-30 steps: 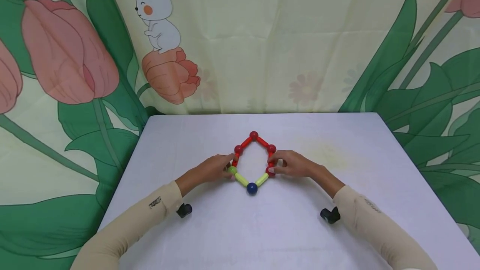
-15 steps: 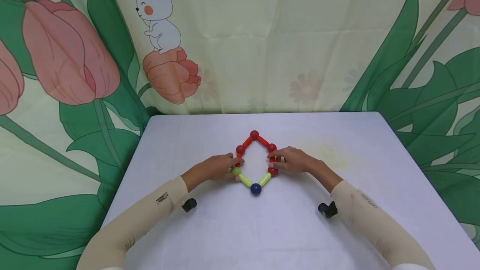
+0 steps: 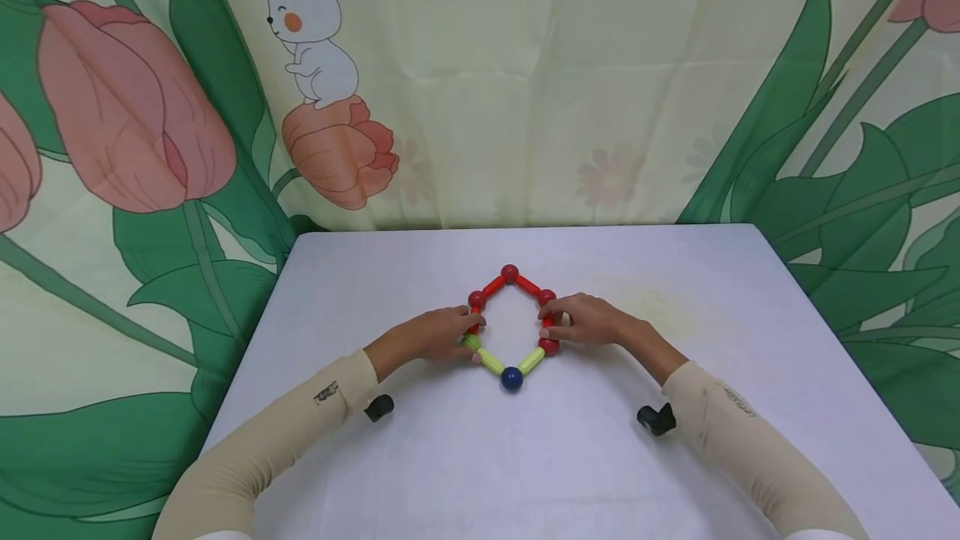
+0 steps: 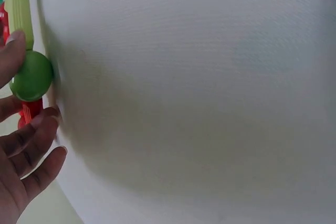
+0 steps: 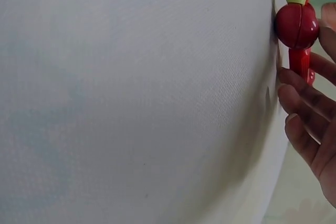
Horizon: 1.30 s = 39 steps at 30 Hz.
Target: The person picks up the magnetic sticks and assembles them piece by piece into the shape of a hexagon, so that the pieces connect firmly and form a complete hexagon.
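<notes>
A closed ring of toy balls and sticks lies on the table, point-ended toward front and back. Its back half has red sticks and several red balls, one (image 3: 510, 274) at the far tip. Two lime sticks (image 3: 491, 361) meet at a dark blue ball (image 3: 512, 379) in front. My left hand (image 3: 435, 335) holds the ring's left corner, thumb and fingers about the green ball (image 4: 31, 77). On the right side my right hand (image 3: 588, 319) pinches the ring by the red stick (image 5: 298, 62) and lower red ball (image 5: 297, 26). Fingers partly hide both corners.
A white-covered table (image 3: 465, 465) spreads beneath the ring. Behind it hangs a curtain (image 3: 480, 90) printed with tulips and a rabbit. Small black wrist cameras (image 3: 379, 408) hang under both sleeves.
The left hand has moved slightly right, its fingers reaching farther over the ring's left corner. The ring's front has shifted a little right. The right hand has barely moved.
</notes>
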### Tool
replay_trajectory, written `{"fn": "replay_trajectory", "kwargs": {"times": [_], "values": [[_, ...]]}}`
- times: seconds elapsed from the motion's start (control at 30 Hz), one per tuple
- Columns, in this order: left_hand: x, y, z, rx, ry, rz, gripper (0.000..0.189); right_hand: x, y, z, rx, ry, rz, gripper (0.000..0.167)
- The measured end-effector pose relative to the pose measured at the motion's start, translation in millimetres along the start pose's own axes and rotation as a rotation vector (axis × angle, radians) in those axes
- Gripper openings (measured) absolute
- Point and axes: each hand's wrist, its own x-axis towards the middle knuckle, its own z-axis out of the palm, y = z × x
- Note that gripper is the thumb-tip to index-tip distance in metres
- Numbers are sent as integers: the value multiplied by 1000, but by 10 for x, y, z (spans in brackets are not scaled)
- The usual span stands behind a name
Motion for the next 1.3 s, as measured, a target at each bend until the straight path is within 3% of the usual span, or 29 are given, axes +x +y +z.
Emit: {"fn": "replay_trajectory", "kwargs": {"times": [0.63, 0.93, 1.3], "values": [[48, -36, -6, -13, 10, 15, 63, -57, 46, -39, 38, -11, 1, 44], [50, -37, 18, -28, 25, 7, 64, -59, 51, -27, 37, -29, 16, 62], [50, -48, 40, -6, 58, -8, 65, -71, 67, 10, 39, -17, 18, 60]]}}
